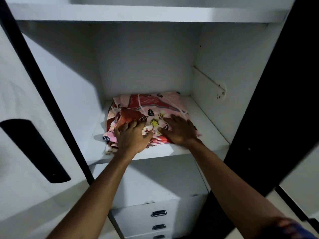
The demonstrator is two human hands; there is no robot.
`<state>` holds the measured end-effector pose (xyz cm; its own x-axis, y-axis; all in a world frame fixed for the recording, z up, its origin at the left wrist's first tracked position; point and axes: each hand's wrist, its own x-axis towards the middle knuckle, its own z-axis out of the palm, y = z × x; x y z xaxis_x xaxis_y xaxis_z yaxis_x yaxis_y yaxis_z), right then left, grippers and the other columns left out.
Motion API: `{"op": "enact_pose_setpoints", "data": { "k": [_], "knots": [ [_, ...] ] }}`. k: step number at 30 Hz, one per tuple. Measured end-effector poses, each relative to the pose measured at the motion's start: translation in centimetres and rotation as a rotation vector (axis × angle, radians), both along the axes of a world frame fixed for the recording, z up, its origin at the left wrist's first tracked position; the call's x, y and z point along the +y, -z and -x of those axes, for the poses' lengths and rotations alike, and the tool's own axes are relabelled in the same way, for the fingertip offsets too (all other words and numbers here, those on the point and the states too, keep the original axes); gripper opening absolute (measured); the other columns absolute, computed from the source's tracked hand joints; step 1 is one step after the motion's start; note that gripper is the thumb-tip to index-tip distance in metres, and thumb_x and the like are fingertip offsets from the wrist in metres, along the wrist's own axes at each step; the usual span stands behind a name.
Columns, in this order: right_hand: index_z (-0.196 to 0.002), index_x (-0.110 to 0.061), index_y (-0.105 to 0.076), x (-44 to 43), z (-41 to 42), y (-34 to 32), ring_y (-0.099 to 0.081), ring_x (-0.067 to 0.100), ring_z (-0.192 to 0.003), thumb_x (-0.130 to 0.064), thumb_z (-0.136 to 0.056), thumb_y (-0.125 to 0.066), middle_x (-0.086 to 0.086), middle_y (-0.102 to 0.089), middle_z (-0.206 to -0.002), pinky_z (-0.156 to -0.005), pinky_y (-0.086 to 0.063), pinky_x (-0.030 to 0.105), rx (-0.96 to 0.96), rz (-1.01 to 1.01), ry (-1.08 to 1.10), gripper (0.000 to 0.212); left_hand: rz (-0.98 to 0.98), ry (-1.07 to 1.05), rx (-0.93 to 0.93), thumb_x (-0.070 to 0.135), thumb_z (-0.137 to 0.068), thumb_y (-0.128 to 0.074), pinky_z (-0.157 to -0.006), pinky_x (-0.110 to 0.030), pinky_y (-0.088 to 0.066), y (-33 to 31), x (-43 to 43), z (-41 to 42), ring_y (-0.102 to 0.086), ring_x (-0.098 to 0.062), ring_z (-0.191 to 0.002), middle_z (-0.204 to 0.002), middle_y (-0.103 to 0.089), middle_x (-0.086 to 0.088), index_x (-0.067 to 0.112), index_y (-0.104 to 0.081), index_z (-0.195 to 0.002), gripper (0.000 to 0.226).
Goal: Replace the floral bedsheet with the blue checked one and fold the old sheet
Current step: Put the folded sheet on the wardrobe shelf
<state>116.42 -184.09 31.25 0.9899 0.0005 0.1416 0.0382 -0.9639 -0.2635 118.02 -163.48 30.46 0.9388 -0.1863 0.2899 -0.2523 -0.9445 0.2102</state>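
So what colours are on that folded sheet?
Pink and red floral sheet with a white-and-yellow flower and dark leaves; seen in the head view.

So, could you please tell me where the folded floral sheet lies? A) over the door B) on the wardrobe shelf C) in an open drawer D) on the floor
B: the floral sheet lies folded on the white shelf, with the left hand and right hand resting on it.
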Motion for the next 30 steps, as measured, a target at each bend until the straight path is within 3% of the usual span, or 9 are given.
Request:
{"op": "enact_pose_setpoints", "data": {
  "k": [3,7,9,12,16,19,24,27,30],
  "knots": [
    [-0.150,-0.040,-0.037,-0.3,1.8,0.6,-0.029,0.027,-0.148,-0.074,-0.095,-0.034,-0.002,-0.032,-0.162,-0.121,-0.021,0.049,-0.077,0.017,0.013,0.065,0.101,0.069,-0.236,0.055,-0.086,-0.052,-0.101,-0.046,-0.038,0.4,0.1,2.0,-0.056,-0.025,-0.119,-0.125,-0.067,0.006,0.032,-0.067,-0.120,0.044],
    [-0.127,-0.036,-0.060,-0.6,6.2,1.1,-0.058,0.023,-0.119,-0.061,-0.091,-0.049,-0.005,-0.061,-0.133,-0.100,-0.048,0.041,-0.271,-0.048,-0.045,0.045,0.274,0.386,-0.421,0.037,-0.085,-0.060,-0.086,-0.041,-0.048,2.3,0.1,5.9,-0.063,-0.026,-0.104,-0.111,-0.070,0.001,0.019,-0.075,-0.103,0.030],
    [-0.123,-0.030,-0.066,-0.6,9.1,2.2,-0.061,0.022,-0.114,-0.055,-0.090,-0.054,-0.006,-0.065,-0.129,-0.095,-0.051,0.039,-0.336,-0.096,-0.052,0.042,0.296,0.503,-0.448,0.029,-0.087,-0.063,-0.084,-0.041,-0.048,3.6,-0.8,8.8,-0.062,-0.026,-0.103,-0.110,-0.069,0.001,0.017,-0.076,-0.099,0.021],
    [-0.124,-0.026,-0.067,-0.6,14.4,4.3,-0.057,0.023,-0.122,-0.046,-0.091,-0.060,-0.001,-0.061,-0.134,-0.100,-0.047,0.038,-0.371,-0.169,-0.041,0.040,0.336,0.617,-0.432,0.020,-0.086,-0.065,-0.077,-0.038,-0.048,5.7,-3.0,13.7,-0.063,-0.025,-0.091,-0.098,-0.070,0.001,0.013,-0.075,-0.090,0.013],
    [-0.112,-0.025,-0.072,-2.3,22.5,9.2,-0.063,0.014,-0.106,-0.032,-0.097,-0.055,-0.006,-0.068,-0.114,-0.085,-0.052,0.030,-0.232,-0.394,-0.045,0.024,0.357,0.675,-0.098,0.022,-0.081,-0.064,-0.064,-0.032,-0.047,11.3,-6.8,18.8,-0.056,-0.021,-0.075,-0.078,-0.066,0.002,0.012,-0.069,-0.077,0.012],
    [-0.107,-0.033,-0.069,-5.9,28.4,14.6,-0.067,0.017,-0.092,-0.042,-0.092,-0.048,-0.009,-0.072,-0.103,-0.074,-0.052,0.032,0.032,-0.370,0.077,0.028,0.213,0.717,0.273,0.029,-0.078,-0.062,-0.063,-0.037,-0.049,16.5,-10.1,21.8,-0.057,-0.019,-0.074,-0.075,-0.065,0.005,0.017,-0.068,-0.075,0.014],
    [-0.102,-0.037,-0.069,-15.1,36.6,23.5,-0.069,0.020,-0.095,-0.040,-0.090,-0.054,-0.012,-0.074,-0.100,-0.077,-0.054,0.032,0.351,-0.339,0.416,0.020,0.086,0.741,0.636,0.039,-0.080,-0.057,-0.070,-0.028,-0.054,22.3,-17.4,25.4,-0.068,-0.009,-0.079,-0.087,-0.072,0.010,0.025,-0.074,-0.089,0.023],
    [-0.099,-0.039,-0.070,-21.9,42.4,27.9,-0.068,0.020,-0.098,-0.036,-0.091,-0.056,-0.011,-0.075,-0.100,-0.080,-0.054,0.032,0.465,-0.468,0.641,0.017,-0.017,0.776,0.786,0.041,-0.080,-0.058,-0.073,-0.026,-0.055,25.2,-24.0,27.2,-0.070,-0.007,-0.081,-0.089,-0.075,0.012,0.024,-0.075,-0.090,0.025],
    [-0.098,-0.037,-0.073,-27.6,48.4,31.8,-0.066,0.020,-0.099,-0.036,-0.090,-0.058,-0.008,-0.075,-0.101,-0.081,-0.051,0.030,0.527,-0.632,0.871,0.016,-0.104,0.782,0.891,0.028,-0.086,-0.069,-0.078,-0.027,-0.056,27.6,-31.1,28.8,-0.070,-0.009,-0.083,-0.088,-0.076,0.011,0.024,-0.076,-0.088,0.009]
  ]
}}
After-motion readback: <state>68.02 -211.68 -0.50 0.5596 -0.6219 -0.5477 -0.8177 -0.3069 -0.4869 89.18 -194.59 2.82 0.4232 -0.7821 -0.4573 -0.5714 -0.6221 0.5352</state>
